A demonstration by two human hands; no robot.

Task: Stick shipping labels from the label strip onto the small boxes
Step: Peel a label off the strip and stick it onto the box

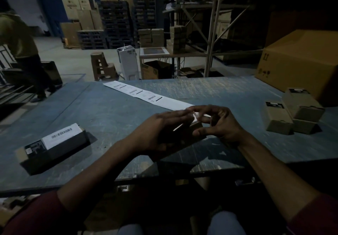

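Observation:
A small brown box (196, 125) lies on the blue table (113, 123) in front of me, mostly covered by my hands. My left hand (162, 128) lies flat over its top with straight fingers, pressing a white label (194, 116) down. My right hand (221, 123) grips the box's right end, thumb on the near side and curled fingers on top. The white label strip (144, 94) runs from the hands diagonally to the far left. Another box with a white label (54, 143) stands at the left.
Three small brown boxes (292, 112) are stacked at the right, in front of a large carton (301, 64). A person in a yellow top (20, 42) stands beyond the table's far left corner. Pallets, cartons and shelving fill the background.

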